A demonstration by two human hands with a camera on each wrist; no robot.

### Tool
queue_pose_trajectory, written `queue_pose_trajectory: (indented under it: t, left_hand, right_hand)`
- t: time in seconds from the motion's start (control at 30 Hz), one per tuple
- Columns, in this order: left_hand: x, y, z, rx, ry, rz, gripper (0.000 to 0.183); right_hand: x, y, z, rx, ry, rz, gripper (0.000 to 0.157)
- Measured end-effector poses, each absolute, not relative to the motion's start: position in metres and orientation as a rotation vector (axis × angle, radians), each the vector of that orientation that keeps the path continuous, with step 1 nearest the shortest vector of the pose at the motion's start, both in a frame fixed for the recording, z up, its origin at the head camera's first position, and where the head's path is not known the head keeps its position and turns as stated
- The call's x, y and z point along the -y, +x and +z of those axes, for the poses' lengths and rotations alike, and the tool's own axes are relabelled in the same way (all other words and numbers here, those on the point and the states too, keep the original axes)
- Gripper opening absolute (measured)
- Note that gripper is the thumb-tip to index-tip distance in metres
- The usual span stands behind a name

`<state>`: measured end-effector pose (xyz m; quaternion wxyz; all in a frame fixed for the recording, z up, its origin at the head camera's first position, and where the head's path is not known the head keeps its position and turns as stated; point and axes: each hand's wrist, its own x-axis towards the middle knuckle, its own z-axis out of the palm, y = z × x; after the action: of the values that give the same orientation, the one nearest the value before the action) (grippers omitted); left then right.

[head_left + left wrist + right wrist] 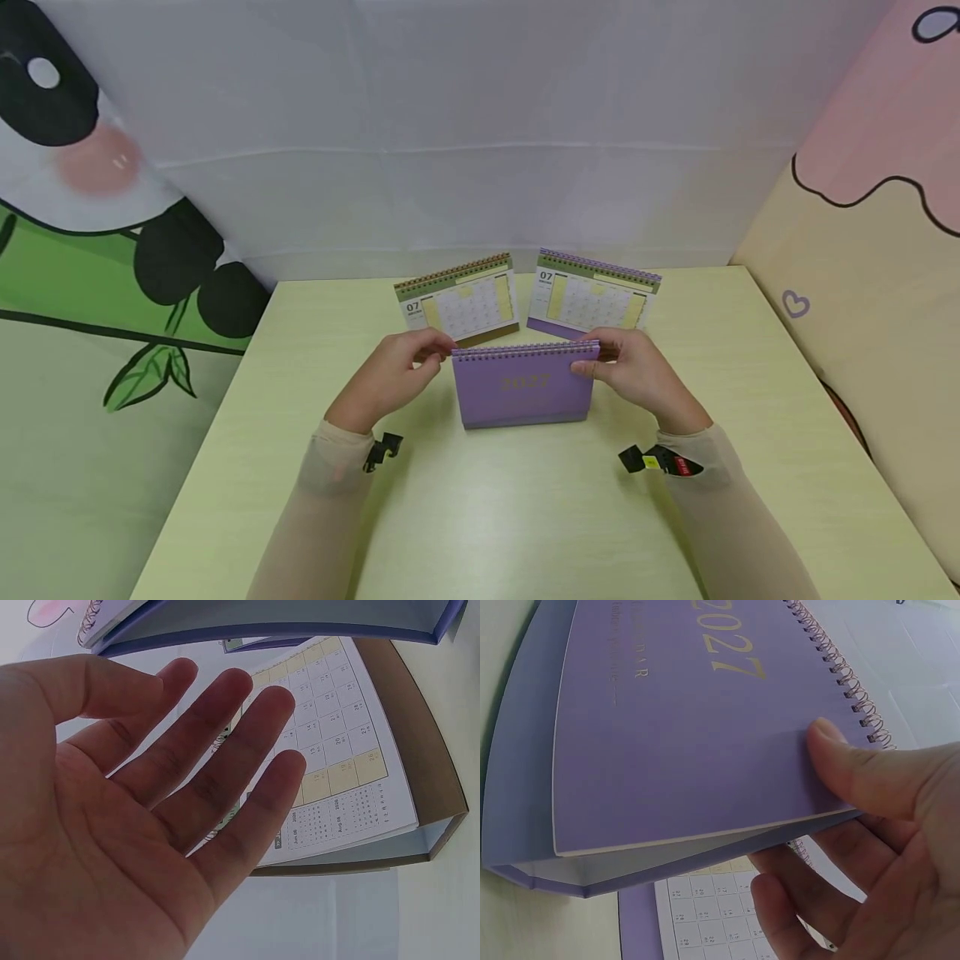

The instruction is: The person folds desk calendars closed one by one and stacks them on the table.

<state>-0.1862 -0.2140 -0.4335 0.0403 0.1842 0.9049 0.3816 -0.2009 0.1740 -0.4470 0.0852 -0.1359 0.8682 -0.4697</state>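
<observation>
A purple desk calendar (517, 392) with gold "2027" on its cover stands upright on the table, spiral binding on top. My right hand (630, 371) pinches its upper right corner. In the right wrist view the thumb (840, 761) lies on the cover and the other fingers are behind. My left hand (397, 371) is at the calendar's upper left corner; in the left wrist view its fingers (217, 780) are extended, gripping nothing. Behind stand a brown-based calendar (465, 304) at left and a purple-based calendar (592, 296) at right, both showing month 07.
The pale yellow table (480, 517) reaches back to a grey-white cloth wall (480, 183). A printed green panel (90, 283) borders the left side, and a cream and pink panel (862, 275) the right.
</observation>
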Motion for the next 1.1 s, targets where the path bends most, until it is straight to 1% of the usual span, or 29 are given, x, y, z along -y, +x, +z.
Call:
queue_pose_trajectory:
  t: [0.53, 0.83, 0.97, 1.1]
  left_hand:
    - [0.214, -0.187, -0.437, -2.785, 0.532, 1.130, 0.033]
    - [0.213, -0.187, -0.438, -2.777, 0.550, 1.121, 0.034]
    - [0.214, -0.188, -0.438, -2.688, 0.564, 1.103, 0.041]
    - [0.215, -0.189, -0.440, -2.572, 0.597, 1.052, 0.059]
  right_hand:
    - [-0.170, -0.195, -0.438, -2.609, -0.404, -1.459, 0.021]
    - [-0.171, -0.193, -0.436, -2.610, -0.420, -1.506, 0.015]
    - [-0.171, -0.193, -0.436, -2.625, -0.421, -1.511, 0.013]
    - [-0.170, -0.193, -0.435, -2.640, -0.418, -1.524, 0.012]
